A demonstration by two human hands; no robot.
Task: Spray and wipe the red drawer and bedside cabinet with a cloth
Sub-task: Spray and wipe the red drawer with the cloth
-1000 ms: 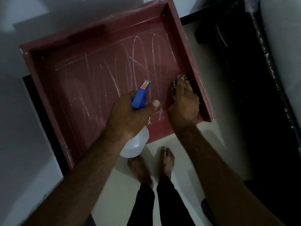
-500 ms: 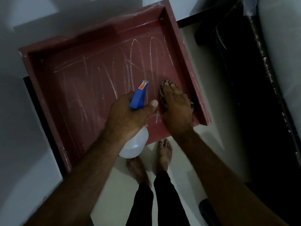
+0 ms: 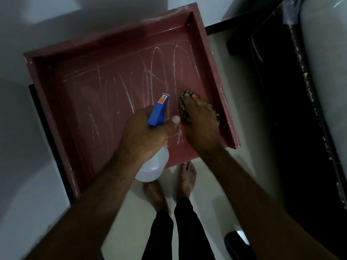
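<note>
Left hand grips a smooth white spray bottle; flat right hand presses a patterned cloth onto the streaked red drawer.

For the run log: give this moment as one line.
left hand: grips white spray bottle, blue head | right hand: presses patterned cloth onto floor of red square drawer | floor: white-streaked

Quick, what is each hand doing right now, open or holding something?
Left hand: closed around the spray bottle.
Right hand: open, fingers flat, pressing the cloth onto the red drawer floor.
</note>
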